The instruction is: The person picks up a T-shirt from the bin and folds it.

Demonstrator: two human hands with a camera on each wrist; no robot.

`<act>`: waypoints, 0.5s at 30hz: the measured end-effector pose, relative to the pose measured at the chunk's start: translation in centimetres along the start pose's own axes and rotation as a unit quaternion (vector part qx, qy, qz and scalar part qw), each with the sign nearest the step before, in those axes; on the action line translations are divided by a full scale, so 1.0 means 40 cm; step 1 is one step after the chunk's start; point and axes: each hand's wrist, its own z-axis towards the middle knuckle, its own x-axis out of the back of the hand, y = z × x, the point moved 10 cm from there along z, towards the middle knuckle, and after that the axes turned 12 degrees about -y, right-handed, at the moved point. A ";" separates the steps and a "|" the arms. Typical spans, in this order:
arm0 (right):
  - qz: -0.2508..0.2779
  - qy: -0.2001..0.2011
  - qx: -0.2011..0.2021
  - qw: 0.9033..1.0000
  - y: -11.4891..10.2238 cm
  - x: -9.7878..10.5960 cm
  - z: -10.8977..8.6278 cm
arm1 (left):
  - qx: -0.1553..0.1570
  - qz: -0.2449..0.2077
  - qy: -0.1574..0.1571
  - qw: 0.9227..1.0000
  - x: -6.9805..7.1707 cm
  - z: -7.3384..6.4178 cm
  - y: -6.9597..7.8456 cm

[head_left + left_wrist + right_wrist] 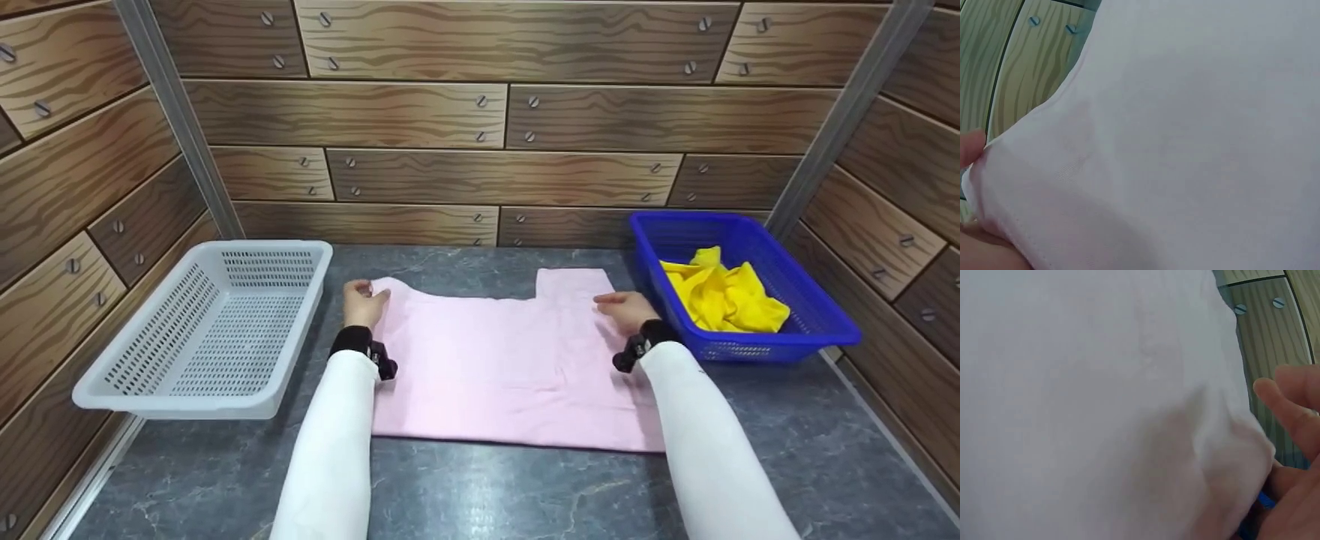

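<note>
A pink shirt (480, 352) lies spread on the grey tabletop, its straight hem towards me and a squared flap standing out at its far right. At the far left corner, my left hand (364, 306) pinches the cloth between thumb and fingers; the left wrist view shows the corner of the shirt (1145, 140) drawn taut there. My right hand (628, 311) is at the right edge, below the flap. In the right wrist view, its upper fingers (1292, 405) stand nearly straight, off the rumpled edge, while the lower ones are partly hidden by the cloth.
A white perforated basket (277, 375) stands on the left, with nothing in it. To the right, a blue basket (810, 334) holds crumpled yellow cloth (724, 296). Wood-patterned walls (420, 112) enclose the table (465, 495) at the back and both sides.
</note>
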 end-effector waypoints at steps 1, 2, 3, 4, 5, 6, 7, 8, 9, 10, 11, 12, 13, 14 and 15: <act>0.002 0.006 0.000 1.000 -0.004 0.002 0.000 | -0.016 -0.006 0.004 1.000 0.003 0.008 0.006; 0.010 0.023 0.001 1.000 -0.008 0.008 0.000 | -0.022 -0.003 0.002 1.000 0.004 -0.024 0.046; 0.022 0.046 0.004 0.999 -0.013 0.016 -0.003 | -0.026 0.003 0.002 1.000 0.002 -0.036 0.067; 0.030 0.081 0.011 0.996 -0.020 0.029 -0.009 | -0.042 0.017 0.008 0.999 0.006 -0.061 0.098; 0.035 0.120 0.022 0.992 -0.029 0.043 -0.019 | -0.056 0.027 0.016 0.998 0.011 -0.087 0.127; 0.038 0.159 0.035 0.986 -0.038 0.054 -0.033 | -0.055 0.034 0.014 0.998 0.014 -0.123 0.162; 0.035 0.197 0.051 0.978 -0.049 0.066 -0.050 | -0.056 0.042 0.024 0.997 0.021 -0.174 0.208; 0.030 0.231 0.069 0.970 -0.061 0.073 -0.071 | -0.052 0.052 0.033 0.997 0.028 -0.233 0.258; 0.021 0.254 0.087 0.963 -0.073 0.077 -0.094 | -0.059 0.063 0.047 0.995 0.038 -0.250 0.265; 0.008 0.272 0.106 0.956 -0.084 0.078 -0.118 | -0.065 0.075 0.061 0.993 0.048 -0.268 0.271; -0.004 0.284 0.123 0.951 -0.094 0.076 -0.142 | -0.066 0.087 0.071 0.991 0.058 -0.287 0.274; -0.012 0.287 0.135 0.948 -0.100 0.072 -0.166 | -0.066 0.097 0.081 0.990 0.067 -0.304 0.274; -0.019 0.287 0.145 0.947 -0.104 0.067 -0.188 | -0.066 0.106 0.089 0.988 0.077 -0.321 0.272; -0.027 0.283 0.152 0.947 -0.105 0.062 -0.209 | -0.067 0.119 0.095 0.986 0.086 -0.337 0.270; -0.030 0.273 0.154 0.949 -0.103 0.055 -0.228 | -0.065 0.131 0.097 0.985 0.094 -0.351 0.264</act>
